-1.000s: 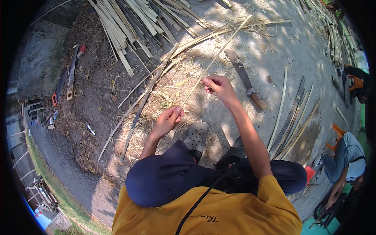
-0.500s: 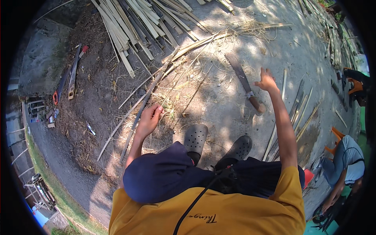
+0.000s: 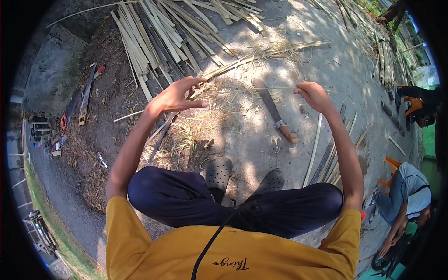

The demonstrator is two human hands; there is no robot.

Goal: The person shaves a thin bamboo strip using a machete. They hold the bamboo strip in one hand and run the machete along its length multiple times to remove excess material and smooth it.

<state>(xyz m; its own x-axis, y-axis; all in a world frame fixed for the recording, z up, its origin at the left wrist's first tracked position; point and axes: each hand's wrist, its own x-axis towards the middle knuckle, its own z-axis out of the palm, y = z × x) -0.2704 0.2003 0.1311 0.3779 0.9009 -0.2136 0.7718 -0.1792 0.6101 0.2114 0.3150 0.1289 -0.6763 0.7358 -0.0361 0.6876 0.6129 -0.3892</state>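
A thin bamboo strip [image 3: 261,88] stretches crosswise in front of me, between my two hands. My right hand [image 3: 313,97] pinches it, and a short end runs on past the fingers. At the strip's other side, my left hand [image 3: 176,99] has its thumb and fingers spread apart. The strip passes at that palm, its far left end showing beyond the wrist; whether the palm touches it I cannot tell. Below the strip lies a machete [image 3: 270,107] with a wooden handle, flat on the ground, its handle toward me.
A large pile of split bamboo slats [image 3: 149,39] lies at the far left. Curly shavings [image 3: 275,50] cover the ground ahead. Two saws [image 3: 85,100] rest at left. More slats [image 3: 333,154] lie beside my right arm. Another person [image 3: 406,191] bends over at the right.
My right hand has taken hold of the thin strip, now raised across. The left hand has moved forward and its fingers have spread. My knees have come further apart and the view has shifted.
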